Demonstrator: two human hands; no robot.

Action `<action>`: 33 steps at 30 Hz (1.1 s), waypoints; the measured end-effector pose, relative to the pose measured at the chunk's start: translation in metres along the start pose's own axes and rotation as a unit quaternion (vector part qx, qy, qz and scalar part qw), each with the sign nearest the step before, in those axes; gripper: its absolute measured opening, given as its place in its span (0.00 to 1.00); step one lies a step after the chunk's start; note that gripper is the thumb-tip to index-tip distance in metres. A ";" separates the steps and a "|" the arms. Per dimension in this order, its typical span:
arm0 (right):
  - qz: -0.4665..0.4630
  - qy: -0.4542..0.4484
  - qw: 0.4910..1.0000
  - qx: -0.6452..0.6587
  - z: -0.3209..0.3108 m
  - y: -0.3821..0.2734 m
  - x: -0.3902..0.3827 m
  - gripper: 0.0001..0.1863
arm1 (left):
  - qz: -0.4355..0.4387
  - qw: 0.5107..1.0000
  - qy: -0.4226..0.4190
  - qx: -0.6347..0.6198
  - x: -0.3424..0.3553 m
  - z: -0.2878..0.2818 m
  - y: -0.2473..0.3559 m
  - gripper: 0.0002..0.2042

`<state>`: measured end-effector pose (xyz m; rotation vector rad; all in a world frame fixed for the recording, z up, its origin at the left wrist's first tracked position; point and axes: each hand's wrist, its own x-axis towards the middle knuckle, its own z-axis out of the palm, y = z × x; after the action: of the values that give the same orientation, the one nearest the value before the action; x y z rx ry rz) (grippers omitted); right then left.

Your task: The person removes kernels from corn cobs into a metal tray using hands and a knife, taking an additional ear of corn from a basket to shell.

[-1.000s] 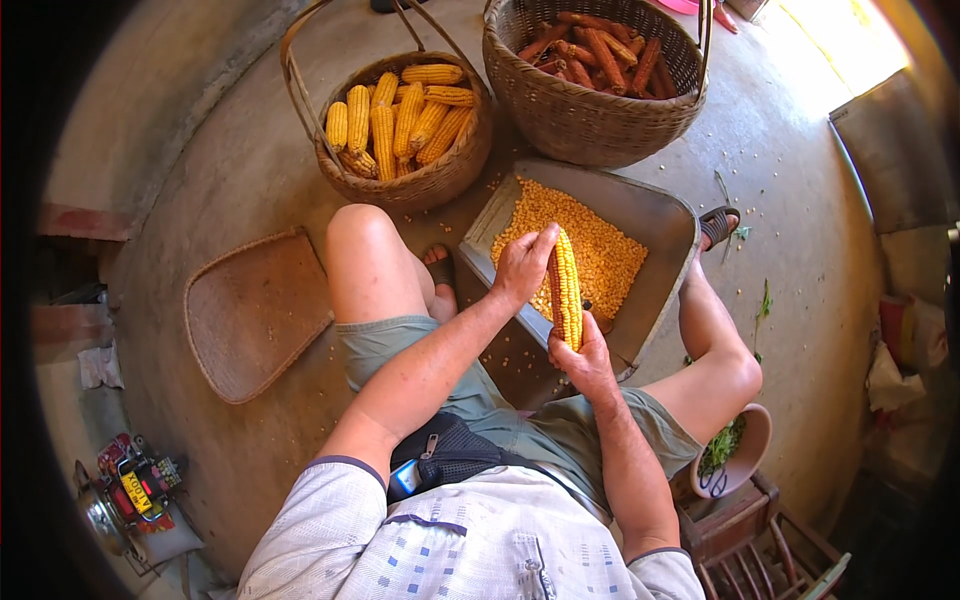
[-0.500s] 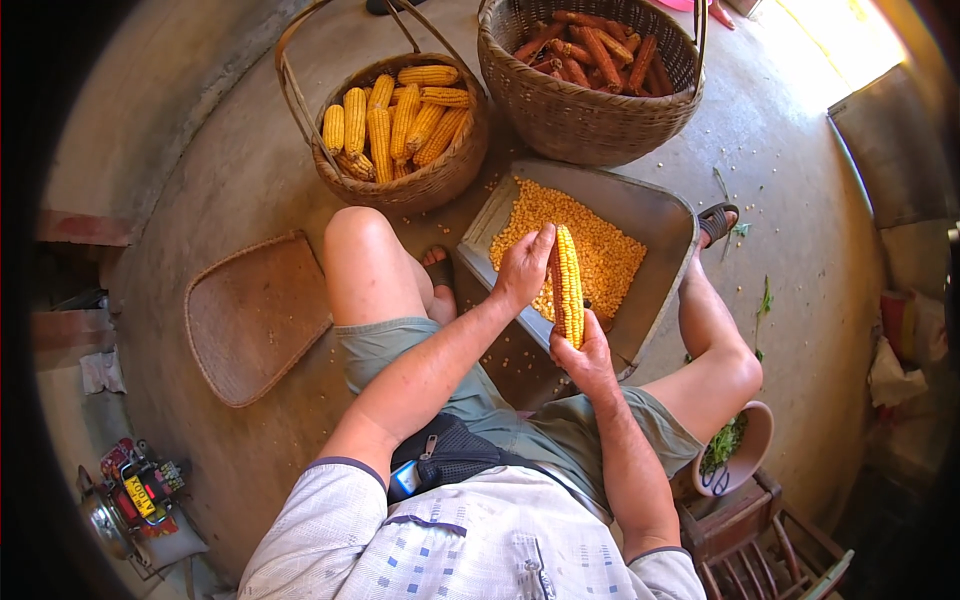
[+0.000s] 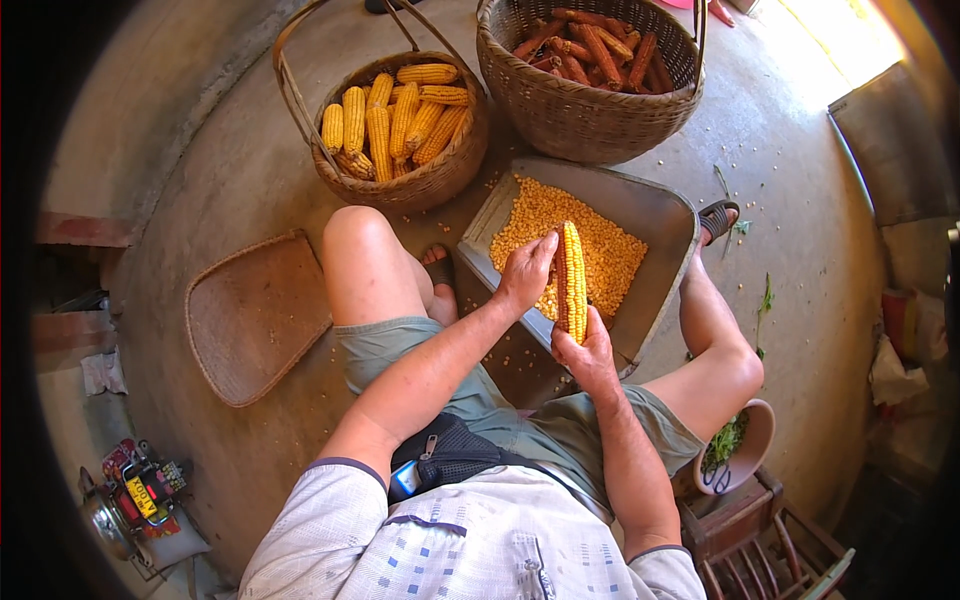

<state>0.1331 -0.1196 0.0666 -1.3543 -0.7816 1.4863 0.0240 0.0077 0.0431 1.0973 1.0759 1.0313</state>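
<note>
Between my knees sits a grey metal pan [image 3: 665,250] holding a bed of loose yellow corn kernels [image 3: 609,249]. Over it, an upright corn cob [image 3: 572,280], yellow with a darker strip along its left side, is held in both hands. My left hand [image 3: 525,268] grips the cob's upper left side, thumb along it near the top. My right hand [image 3: 586,355] is wrapped round its lower end, thumb on the left. The fingers behind the cob are mostly hidden.
Behind stand baskets of yellow cobs [image 3: 430,185] and reddish cobs [image 3: 600,130]. A woven scoop [image 3: 250,315] lies left. Right are a bucket of greens [image 3: 750,440], a wooden chair [image 3: 760,540] and bags [image 3: 895,375]. A small machine [image 3: 130,500] stands lower left; scattered kernels lie about.
Both hands still hold the cob. The cob and my right hand have shifted slightly up and to the right, and my left hand has moved slightly to the right.
</note>
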 end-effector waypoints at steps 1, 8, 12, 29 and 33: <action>0.000 0.003 1.000 0.000 -0.004 0.006 0.000 0.12 | -0.001 1.000 -0.003 -0.001 0.000 0.000 0.003 0.22; -0.028 0.028 0.989 -0.144 -0.005 0.019 -0.001 0.19 | 0.001 0.983 -0.001 0.181 -0.002 -0.003 0.011 0.26; -0.021 0.024 0.985 -0.172 -0.006 0.017 -0.003 0.20 | 0.025 0.977 0.023 0.211 -0.006 -0.003 0.009 0.21; -0.017 0.038 0.991 -0.130 -0.009 0.016 -0.001 0.18 | 0.018 0.974 -0.026 0.226 -0.014 0.003 0.015 0.25; 0.043 0.012 0.999 -0.017 -0.001 -0.003 -0.005 0.12 | 0.005 0.969 -0.018 0.245 -0.014 0.001 0.014 0.22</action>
<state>0.1341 -0.1227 0.0712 -1.4445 -0.7450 1.5259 0.0216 -0.0043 0.0590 1.5087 1.3372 0.7639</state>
